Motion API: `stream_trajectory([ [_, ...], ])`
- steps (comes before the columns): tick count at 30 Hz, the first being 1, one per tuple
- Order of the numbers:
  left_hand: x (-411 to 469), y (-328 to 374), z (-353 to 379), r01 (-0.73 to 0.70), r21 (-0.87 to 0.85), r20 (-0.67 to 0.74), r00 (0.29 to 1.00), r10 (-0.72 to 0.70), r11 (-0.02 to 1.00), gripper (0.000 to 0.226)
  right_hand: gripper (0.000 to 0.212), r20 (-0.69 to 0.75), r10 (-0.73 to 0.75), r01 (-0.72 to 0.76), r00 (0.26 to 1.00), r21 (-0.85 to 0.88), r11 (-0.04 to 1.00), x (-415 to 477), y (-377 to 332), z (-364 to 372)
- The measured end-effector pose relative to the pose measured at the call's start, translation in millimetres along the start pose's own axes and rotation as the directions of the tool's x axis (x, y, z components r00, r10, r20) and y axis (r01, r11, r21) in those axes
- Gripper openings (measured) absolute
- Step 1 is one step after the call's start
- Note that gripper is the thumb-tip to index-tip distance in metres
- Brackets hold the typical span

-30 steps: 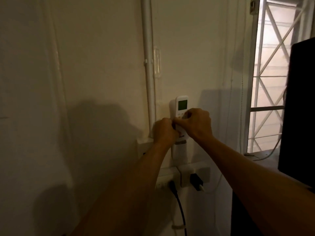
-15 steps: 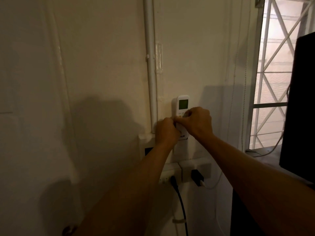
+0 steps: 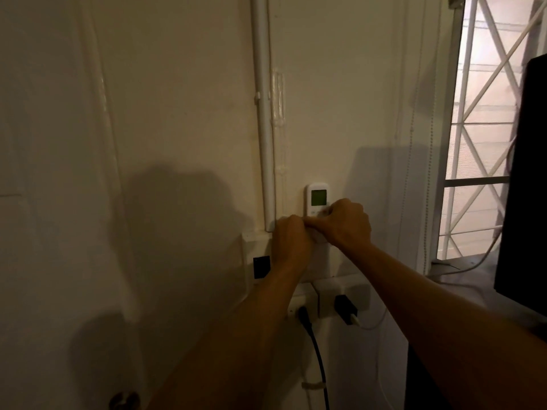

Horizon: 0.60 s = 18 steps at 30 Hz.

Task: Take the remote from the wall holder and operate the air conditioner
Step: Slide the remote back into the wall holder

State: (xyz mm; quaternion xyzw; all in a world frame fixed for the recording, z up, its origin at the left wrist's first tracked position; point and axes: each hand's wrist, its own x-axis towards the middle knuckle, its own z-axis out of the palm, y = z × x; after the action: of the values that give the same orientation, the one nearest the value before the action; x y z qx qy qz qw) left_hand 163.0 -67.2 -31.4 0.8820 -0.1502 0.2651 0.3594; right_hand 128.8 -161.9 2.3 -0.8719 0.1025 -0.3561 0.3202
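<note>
A white remote with a green screen stands upright against the wall, its lower half hidden behind my hands. My right hand is closed around its middle from the right, thumb across the front. My left hand is curled against its left side, fingertips touching the right thumb. Below the hands a white wall holder shows as a pale panel; whether the remote's foot still sits in it is hidden. The air conditioner is out of view.
A white conduit pipe runs down the wall just left of the remote. Below are wall sockets with a black cable and a charger plugged in. A barred window and a dark panel stand to the right.
Both hands stay clamped on the remote. The remote now shows less of its lower body below my hands than before; the view has shifted slightly.
</note>
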Motion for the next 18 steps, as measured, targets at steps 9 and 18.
stream_trajectory([
  [9, -5.3, -0.8, 2.4, 0.007, -0.021, -0.011, 1.0, -0.007, 1.0, 0.016, 0.046, -0.035, 0.061, -0.062, 0.998, -0.048, 0.997, -12.5, 5.1, 9.8],
  [18, -18.2, -3.3, -11.7, 0.0, 0.029, 0.143, 0.99, -0.004, 1.0, 0.019, 0.059, 0.122, 0.118, -0.115, 0.986, -0.026, 0.993, -21.8, 6.8, -4.3],
])
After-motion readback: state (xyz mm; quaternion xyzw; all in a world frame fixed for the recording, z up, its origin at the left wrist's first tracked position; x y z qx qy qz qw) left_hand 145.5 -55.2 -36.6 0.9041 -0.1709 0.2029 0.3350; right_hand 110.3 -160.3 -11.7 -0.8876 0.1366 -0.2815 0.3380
